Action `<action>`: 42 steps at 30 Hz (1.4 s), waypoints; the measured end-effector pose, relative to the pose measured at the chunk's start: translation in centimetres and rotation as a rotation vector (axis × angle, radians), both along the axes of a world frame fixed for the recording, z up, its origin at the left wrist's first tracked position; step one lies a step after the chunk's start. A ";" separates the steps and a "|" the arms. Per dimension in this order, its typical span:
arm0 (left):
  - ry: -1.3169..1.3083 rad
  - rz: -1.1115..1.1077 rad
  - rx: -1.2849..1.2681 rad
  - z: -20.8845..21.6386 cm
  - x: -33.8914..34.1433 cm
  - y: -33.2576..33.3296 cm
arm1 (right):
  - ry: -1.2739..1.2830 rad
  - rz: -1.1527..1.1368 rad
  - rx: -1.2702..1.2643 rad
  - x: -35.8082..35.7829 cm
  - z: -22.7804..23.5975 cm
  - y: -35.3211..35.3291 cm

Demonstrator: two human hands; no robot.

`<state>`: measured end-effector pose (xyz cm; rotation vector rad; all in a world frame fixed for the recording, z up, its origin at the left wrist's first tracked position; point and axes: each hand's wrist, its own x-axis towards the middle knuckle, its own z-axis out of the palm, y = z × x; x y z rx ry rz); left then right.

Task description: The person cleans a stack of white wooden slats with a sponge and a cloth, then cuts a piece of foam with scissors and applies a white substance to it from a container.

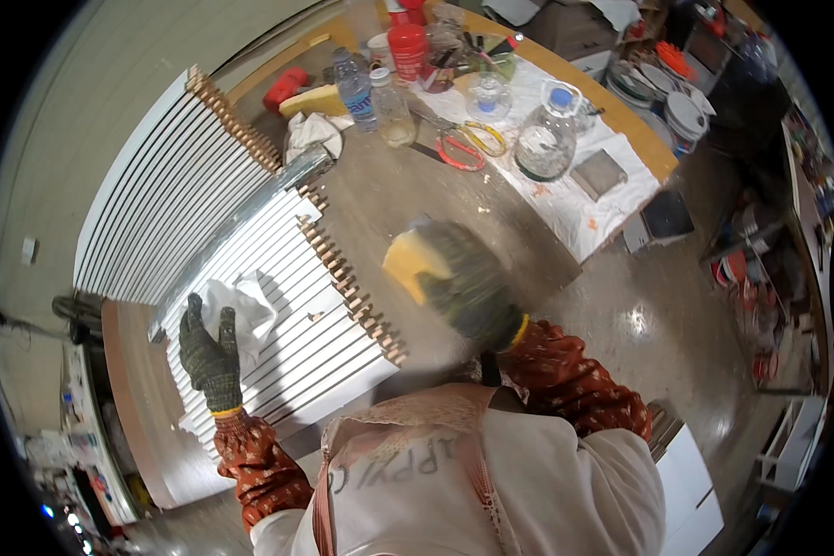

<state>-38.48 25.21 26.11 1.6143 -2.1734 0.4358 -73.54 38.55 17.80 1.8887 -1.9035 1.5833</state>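
Yellow sponge point(406, 261) clasped in right fingers point(433, 289); left fingers point(195, 320) spread at white cloth point(252, 310).

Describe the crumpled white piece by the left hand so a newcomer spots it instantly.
On the brown surface, find the nearer rows of white strips. Toward their left end, by the left hand, lies the white piece, perhaps cloth. Its crumpled folds set it apart from the straight strips.

Clock from view ctr: far slats point(162, 199) at 10, nr slats point(292, 347) at 8, both on table point(394, 190). Cloth point(250, 306) on nr slats, L hand point(211, 357) at its 9 o'clock edge. R hand point(468, 292) nr ctr, w/ sponge point(415, 265) at its 10. Bottles point(355, 93) btwn 11 & 12, scissors point(460, 154) at 1; jug point(544, 148) & block point(600, 173) btwn 1 & 2, on sheet point(576, 225).
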 end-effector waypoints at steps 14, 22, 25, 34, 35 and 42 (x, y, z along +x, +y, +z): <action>-0.209 0.301 0.030 2.6 1.4 3.2 | -0.231 -0.040 -0.030 -7.0 -1.1 -2.8; -0.150 0.384 0.083 3.4 2.7 8.3 | 0.301 -0.115 0.145 -9.7 -5.2 -9.7; -0.136 0.379 0.103 3.1 3.9 10.6 | 0.329 -0.088 0.134 -8.6 -5.1 -9.4; -0.276 0.310 -0.004 0.6 5.0 14.7 | 0.470 0.043 -0.054 -5.2 -1.1 -7.8; -0.324 0.305 -0.011 0.1 5.5 14.8 | 0.501 0.125 -0.051 -4.5 -1.0 -7.4; -0.050 0.440 -0.194 -0.4 3.6 15.5 | 0.504 0.669 0.027 1.8 1.8 -4.0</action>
